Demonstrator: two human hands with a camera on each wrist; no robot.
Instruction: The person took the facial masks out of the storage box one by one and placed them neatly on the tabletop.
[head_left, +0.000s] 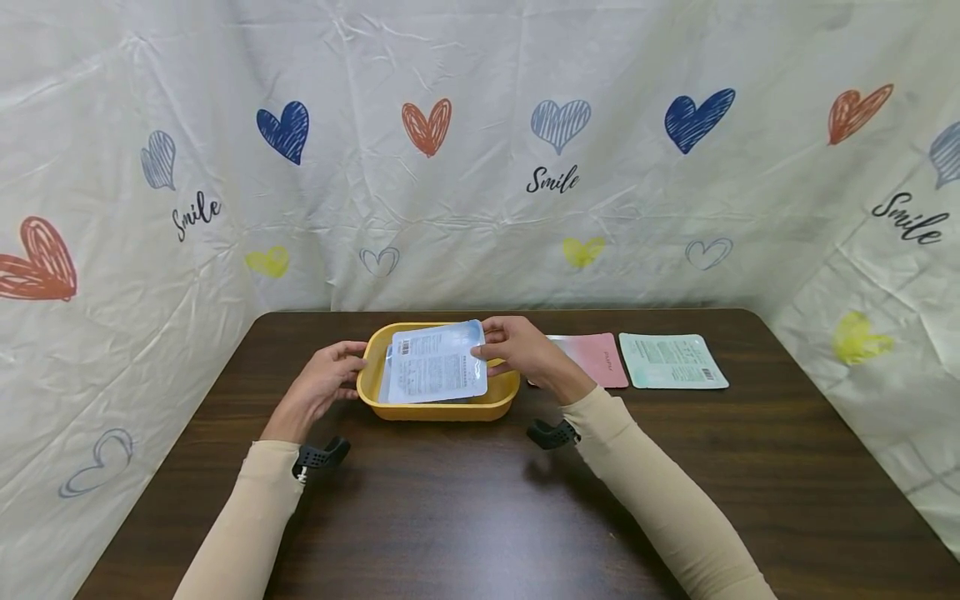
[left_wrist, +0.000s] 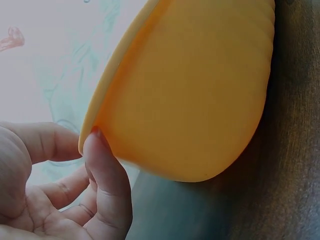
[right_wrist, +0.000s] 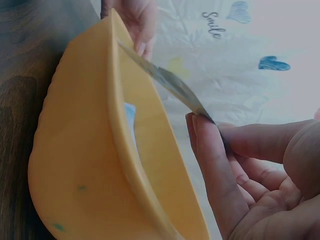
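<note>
A yellow plastic basin [head_left: 435,412] stands near the far edge of the table. At its left end my left hand [head_left: 326,379] pinches the rim between thumb and finger, as the left wrist view shows closely. My right hand [head_left: 525,350] pinches the right edge of a light blue sheet mask packet [head_left: 442,367], tilted over the basin with its printed back and barcode up. In the right wrist view that packet [right_wrist: 172,85] is seen edge-on, its far end at the basin. Another blue packet [right_wrist: 130,120] lies inside the basin, mostly hidden beneath it.
Right of the basin, a pink packet [head_left: 603,360] lies flat, partly behind my right hand. Beside it lies a pale green packet [head_left: 671,362]. A white curtain [head_left: 480,275] with printed hearts hangs behind the dark wooden table [head_left: 450,517].
</note>
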